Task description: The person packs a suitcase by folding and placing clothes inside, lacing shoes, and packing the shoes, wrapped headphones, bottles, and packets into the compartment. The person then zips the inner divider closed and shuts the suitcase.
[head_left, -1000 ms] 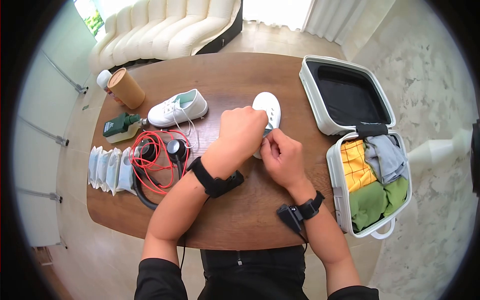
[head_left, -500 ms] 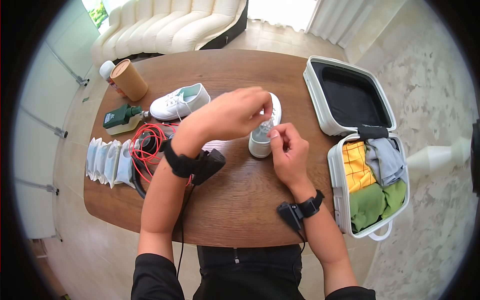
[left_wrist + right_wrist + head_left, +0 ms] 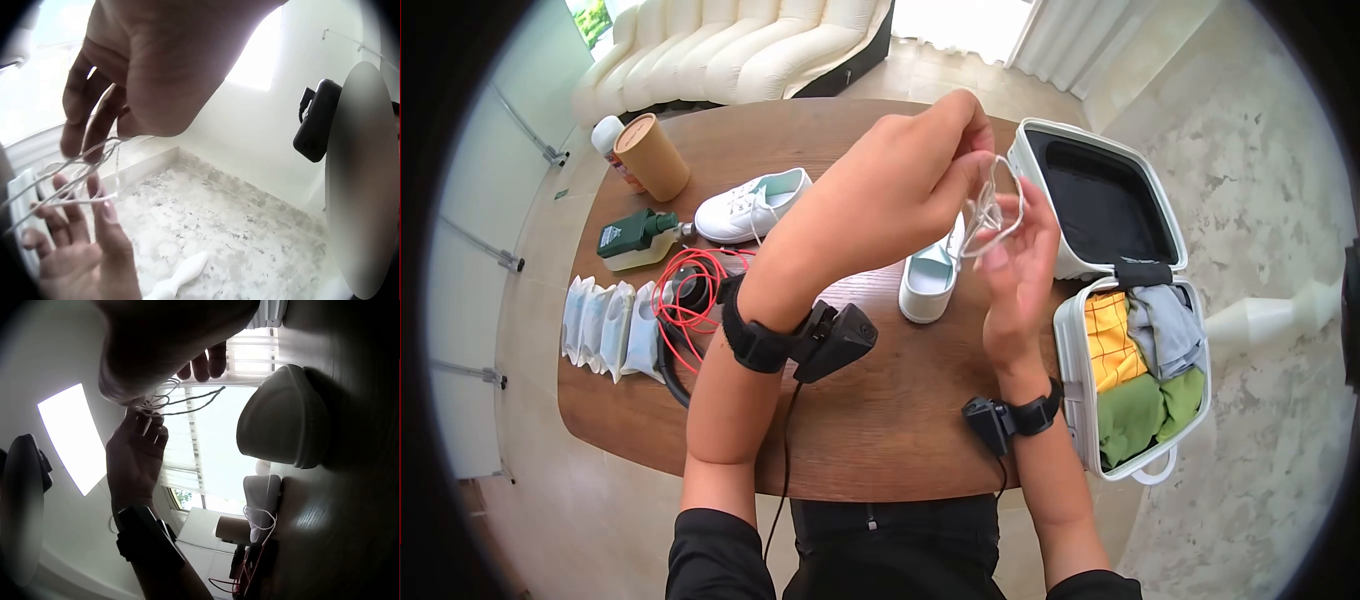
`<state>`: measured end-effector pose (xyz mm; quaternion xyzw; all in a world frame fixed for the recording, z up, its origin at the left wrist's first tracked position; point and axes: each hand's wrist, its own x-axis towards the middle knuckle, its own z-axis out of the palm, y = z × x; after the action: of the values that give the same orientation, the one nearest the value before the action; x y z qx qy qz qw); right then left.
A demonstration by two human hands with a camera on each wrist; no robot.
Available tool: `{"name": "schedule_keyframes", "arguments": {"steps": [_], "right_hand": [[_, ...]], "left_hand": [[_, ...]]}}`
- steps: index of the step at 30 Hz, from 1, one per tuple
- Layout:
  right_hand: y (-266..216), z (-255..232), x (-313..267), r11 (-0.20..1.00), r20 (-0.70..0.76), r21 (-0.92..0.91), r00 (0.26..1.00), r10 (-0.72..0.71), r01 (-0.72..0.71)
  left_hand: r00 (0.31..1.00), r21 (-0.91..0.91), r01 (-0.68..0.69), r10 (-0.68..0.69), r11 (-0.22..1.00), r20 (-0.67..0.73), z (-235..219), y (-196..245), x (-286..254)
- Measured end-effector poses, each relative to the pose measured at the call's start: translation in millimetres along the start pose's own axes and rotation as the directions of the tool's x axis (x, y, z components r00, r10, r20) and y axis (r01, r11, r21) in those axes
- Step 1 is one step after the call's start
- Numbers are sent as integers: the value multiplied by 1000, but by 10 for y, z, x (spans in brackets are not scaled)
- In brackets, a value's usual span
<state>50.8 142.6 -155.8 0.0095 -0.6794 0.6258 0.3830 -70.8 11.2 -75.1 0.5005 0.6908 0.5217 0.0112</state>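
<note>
In the head view my left hand [image 3: 890, 185] is raised over the table, its fingertips pinching a bundle of white shoelaces [image 3: 992, 215]. My right hand [image 3: 1025, 260] is just to the right, palm up with loosely spread fingers, and the lace loops hang across its thumb and fingertips. The laces run close above a white canvas shoe [image 3: 928, 290], which stands upright on the table, its toe hidden behind the left hand. From the left wrist the loose laces [image 3: 75, 181] stretch between both hands. A second white shoe [image 3: 745, 210], laced, stands farther left.
An open white suitcase [image 3: 1070, 390] with folded clothes sits at the right of the wooden table [image 3: 880, 440]. At left are a brown cylinder [image 3: 652, 160], a white-capped bottle [image 3: 607, 135], a green-topped pump bottle [image 3: 635, 240], a red cord [image 3: 690, 300] over black headphones, and several pale packets [image 3: 615, 325].
Both hands have risen away from the shoe, the left going up and rightward with the laces. The right hand has turned from curled fingers to a spread palm.
</note>
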Motion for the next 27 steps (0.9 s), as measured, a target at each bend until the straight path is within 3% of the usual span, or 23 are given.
{"name": "schedule_keyframes", "arguments": {"steps": [3,5,6,7,9,10,11,14,15,17,19,21,22,23,24,26,27], "right_hand": [[64,63,192,997,53,65,998,33,-36],[-14,70,330,980,127,21,973,195,-199],[-66,176,421,988,37,14,987,156,-156],[-121,193,523,988,37,15,987,156,-156],[-207,191,718,990,143,-17,979,143,-142],[-221,184,804,994,158,-34,981,112,-108],[-214,156,876,994,160,-23,981,106,-104],[-252,37,1016,907,252,-420,965,78,37],[-274,-15,1063,909,252,-414,965,72,41],[-302,-157,1120,719,289,-689,944,160,89],[-320,-244,1172,680,246,-731,953,176,63],[-315,-324,1219,756,17,-641,983,185,-131],[-269,-381,1247,841,-25,-523,988,150,-141],[-266,-420,1270,838,-27,-527,988,150,-141],[-288,-437,1290,933,-115,-310,982,153,-182],[-366,-438,1289,980,-249,80,948,197,-182],[-377,-467,1292,981,-248,80,949,194,-179]], "left_hand": [[998,-64,55,-54,996,14,-36,-15,-29],[995,-62,83,-86,995,-47,-42,-75,-15],[988,-66,107,-114,992,-108,-38,-104,-2],[988,-65,108,-114,992,-108,-42,-122,6],[957,-99,123,-145,987,-250,-74,-137,18],[944,-181,188,-228,965,-239,-103,-98,15],[944,-170,187,-225,968,-242,-141,-59,14],[921,-199,245,-292,949,-258,-249,-8,14],[913,-177,251,-294,952,-282,-286,-20,16],[904,-156,266,-302,951,-301,-309,-37,14],[889,-153,275,-311,949,-335,-306,-32,25],[887,-120,281,-306,952,-346,-317,-35,22],[884,-85,280,-291,956,-366,-327,-29,23],[884,-91,278,-292,956,-364,-332,-3,17],[874,29,304,-267,952,-407,-338,34,1],[862,258,357,-210,898,-462,-377,36,-20],[862,257,355,-207,899,-463,-398,58,-27]]}}
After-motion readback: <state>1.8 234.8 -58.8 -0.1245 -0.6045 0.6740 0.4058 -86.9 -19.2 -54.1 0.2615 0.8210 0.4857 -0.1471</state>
